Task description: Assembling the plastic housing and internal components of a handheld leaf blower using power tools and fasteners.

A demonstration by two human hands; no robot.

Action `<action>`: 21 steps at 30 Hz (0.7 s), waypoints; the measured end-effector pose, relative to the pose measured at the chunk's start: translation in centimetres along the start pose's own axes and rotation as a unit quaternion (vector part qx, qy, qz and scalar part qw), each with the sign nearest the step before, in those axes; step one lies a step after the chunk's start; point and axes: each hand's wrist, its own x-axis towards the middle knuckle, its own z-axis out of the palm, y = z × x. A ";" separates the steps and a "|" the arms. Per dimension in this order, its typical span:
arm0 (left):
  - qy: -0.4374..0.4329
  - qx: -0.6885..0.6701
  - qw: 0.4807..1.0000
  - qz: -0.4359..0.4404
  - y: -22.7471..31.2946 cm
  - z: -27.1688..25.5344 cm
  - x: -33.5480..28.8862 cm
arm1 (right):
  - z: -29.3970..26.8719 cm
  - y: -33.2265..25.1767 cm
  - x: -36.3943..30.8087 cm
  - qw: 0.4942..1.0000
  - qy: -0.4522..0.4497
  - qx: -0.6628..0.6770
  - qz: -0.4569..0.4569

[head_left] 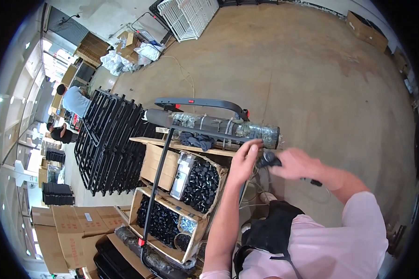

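Black handheld tool (269, 160): at four o'clock in the head view, the right hand (295, 163) wrapped round it. The left hand (241, 166) is at the dark metal bar (209, 133); whether it pinches, I cannot tell. Steadying the bar and keeping wrists relaxed should help.

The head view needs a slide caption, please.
Right hand holding a dark tool, left hand at a dark tubular frame.

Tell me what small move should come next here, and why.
Perhaps ease the black tool in the right hand toward the black frame: the left hand is at one end of its upper bar, and the tool is close beside that hand. Blur hides whether the tool touches anything.
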 end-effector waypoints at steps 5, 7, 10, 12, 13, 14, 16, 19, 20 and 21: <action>-0.010 -0.127 0.992 0.022 1.0 0.1 3.6 | -4.7 -2.8 5.3 0.999 0.019 -0.048 -0.009; 0.030 -0.141 0.990 0.001 0.5 -0.3 4.4 | -4.9 -3.7 6.2 0.998 0.000 -0.062 0.017; 0.040 -0.189 0.981 -0.022 -0.5 -1.0 4.8 | -4.5 -4.2 7.1 0.998 0.020 -0.059 0.008; 0.046 -0.205 0.977 -0.026 -0.7 -0.6 4.9 | -4.4 -4.2 7.4 0.997 0.009 -0.071 0.020; 0.050 -0.218 0.974 -0.023 -0.8 -0.3 5.0 | -4.3 -3.9 7.6 0.997 0.010 -0.074 0.019; 0.055 -0.231 0.971 -0.021 -0.8 -0.2 4.9 | -4.2 -3.7 7.7 0.997 0.010 -0.075 0.013; 0.056 -0.229 0.972 -0.018 -0.9 -0.3 5.2 | -4.1 -3.5 8.0 0.997 0.009 -0.076 0.006; 0.055 -0.227 0.972 -0.019 -1.4 -0.6 5.4 | -4.5 -3.9 8.0 0.996 -0.003 -0.084 0.024; 0.055 -0.227 0.972 -0.023 -1.5 -0.7 5.4 | -4.4 -3.9 8.2 0.997 -0.003 -0.078 0.022; 0.056 -0.226 0.972 -0.027 -1.6 -0.8 5.5 | -4.4 -3.9 8.3 0.997 -0.002 -0.073 0.019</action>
